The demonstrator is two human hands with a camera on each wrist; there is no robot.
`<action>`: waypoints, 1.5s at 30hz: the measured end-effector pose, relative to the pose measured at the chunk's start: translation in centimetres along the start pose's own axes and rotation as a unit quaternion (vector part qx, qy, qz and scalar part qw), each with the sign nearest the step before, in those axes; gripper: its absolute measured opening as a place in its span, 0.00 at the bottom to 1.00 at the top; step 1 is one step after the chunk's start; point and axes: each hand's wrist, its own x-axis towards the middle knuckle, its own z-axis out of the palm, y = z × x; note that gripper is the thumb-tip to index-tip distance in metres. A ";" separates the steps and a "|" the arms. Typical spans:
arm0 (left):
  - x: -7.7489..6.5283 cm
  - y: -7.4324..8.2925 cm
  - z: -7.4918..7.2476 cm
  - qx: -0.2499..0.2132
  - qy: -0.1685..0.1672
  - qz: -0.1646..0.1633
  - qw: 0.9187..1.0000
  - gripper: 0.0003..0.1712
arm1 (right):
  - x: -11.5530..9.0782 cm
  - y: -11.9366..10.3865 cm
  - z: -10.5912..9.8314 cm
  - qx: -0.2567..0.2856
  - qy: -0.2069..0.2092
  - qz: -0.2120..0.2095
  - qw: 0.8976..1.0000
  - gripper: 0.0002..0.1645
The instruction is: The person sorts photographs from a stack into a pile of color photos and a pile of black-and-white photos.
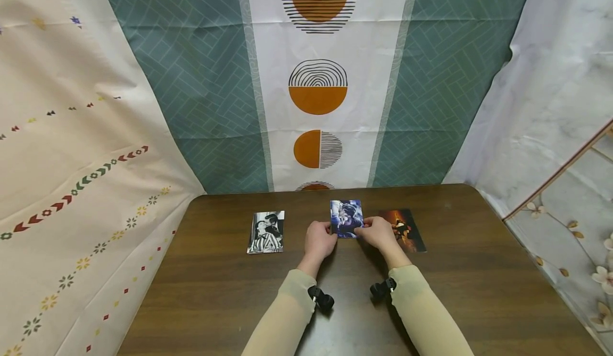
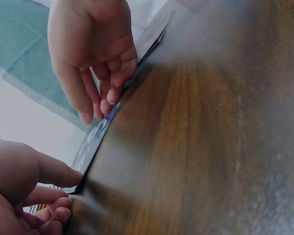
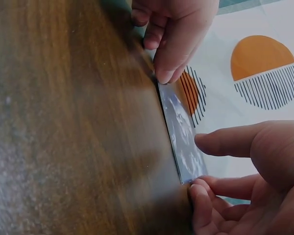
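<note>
A blue and white photo card point(image 1: 347, 218) lies near the back of the table between my two hands. My left hand point(image 1: 320, 240) pinches its near left corner, the thumb on top and fingers at the edge. At the card's right side is my right hand point(image 1: 379, 232), with fingertips point(image 3: 200, 186) right at the edge. Its thumb point(image 3: 210, 143) is spread apart from those fingers, over the card's face. To the left lies a black-and-white photo card point(image 1: 266, 232). An orange and black photo card point(image 1: 403, 231) lies to the right, partly behind my right hand.
The brown wooden table point(image 1: 215, 303) reaches back to a green and white patterned cloth point(image 1: 318, 42). A cream cloth point(image 1: 91, 185) hangs along the left side, a marbled cloth point(image 1: 565, 106) along the right. Small black cameras point(image 1: 322, 300) sit on both wrists.
</note>
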 end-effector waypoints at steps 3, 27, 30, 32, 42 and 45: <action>-0.1 0.1 -0.1 0.007 -0.001 0.000 1.000 0.20 | 0.0 -0.1 0.0 0.003 -0.007 0.006 1.000 0.33; -0.2 -0.3 0.1 0.001 -0.006 -0.019 1.000 0.24 | -0.7 -0.1 0.3 0.105 -0.007 0.029 0.994 0.32; -0.1 -0.3 0.1 0.003 0.000 -0.010 1.000 0.24 | -0.9 -0.3 0.2 0.114 -0.006 0.028 0.993 0.33; -0.1 -0.3 0.1 0.006 0.004 -0.005 1.000 0.24 | -1.0 -0.4 0.1 0.119 -0.004 0.028 0.992 0.33; -0.1 -0.5 -0.1 -0.012 0.001 -0.009 1.000 0.28 | -0.9 0.0 0.4 0.132 0.016 0.000 0.991 0.30; 0.0 -0.5 -0.2 -0.016 0.001 -0.012 1.000 0.30 | -0.9 0.1 0.5 0.139 0.014 -0.010 0.990 0.30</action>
